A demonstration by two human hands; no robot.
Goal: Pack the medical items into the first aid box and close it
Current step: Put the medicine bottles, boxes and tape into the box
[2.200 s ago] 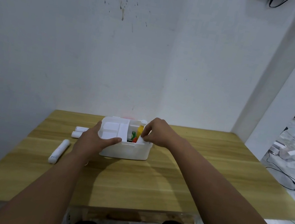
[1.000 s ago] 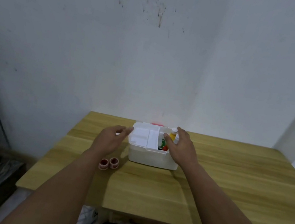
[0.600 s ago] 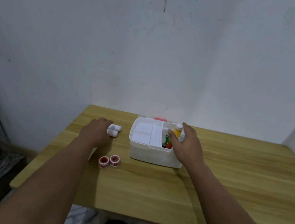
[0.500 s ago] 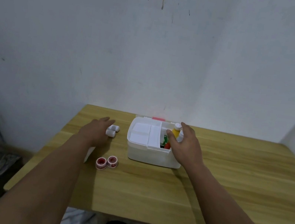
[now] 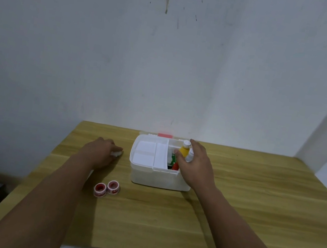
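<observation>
The white first aid box point(image 5: 157, 179) stands open at the back middle of the wooden table point(image 5: 251, 214). A white divider tray point(image 5: 146, 153) fills its left half. A yellow bottle point(image 5: 184, 151), a small white bottle point(image 5: 189, 156) and red and green items stand in its right half. My right hand point(image 5: 196, 166) rests on the box's right rim, fingers apart around the bottles. My left hand point(image 5: 98, 152) lies left of the box, fingers curled over a white bandage roll point(image 5: 116, 154). Two red-and-white tape rolls point(image 5: 106, 188) sit in front of it.
A red-edged lid point(image 5: 165, 135) shows behind the box against the white wall. A sliver of a long white roll point(image 5: 90, 171) peeks out beside my left forearm. The table's left edge drops to a dark floor.
My left hand left the box, moved left and came down over the white bandage rolls. My right hand stayed at the box's right side. The view swung left.
</observation>
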